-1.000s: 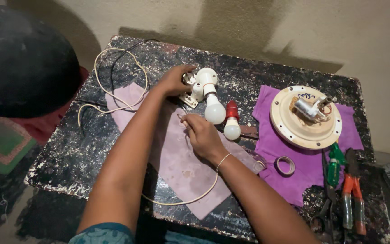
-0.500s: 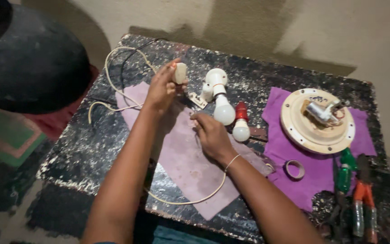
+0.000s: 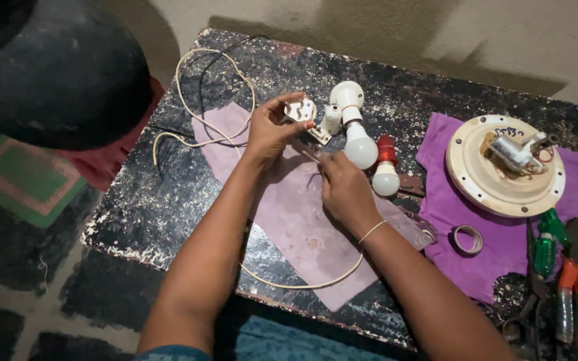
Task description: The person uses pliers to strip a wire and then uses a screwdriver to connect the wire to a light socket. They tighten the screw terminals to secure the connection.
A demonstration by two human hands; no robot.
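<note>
Left hand (image 3: 269, 128) pinches white plug (image 3: 300, 109) above table (image 3: 168, 194). Right hand (image 3: 344, 187) grips cord (image 3: 312, 158) end, beside bulb (image 3: 360, 148).

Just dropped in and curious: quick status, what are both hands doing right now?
Left hand grips small white plug, lifted. Right hand pinches thin wire at the plug. White bulb lies close beside, not blocking.

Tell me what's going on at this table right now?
A person sits at a worn black table. Their left hand holds up a small white plug; the right hand pinches thin wire ends just below it. Beside them lie a white bulb in its holder and a red-based bulb.
</note>
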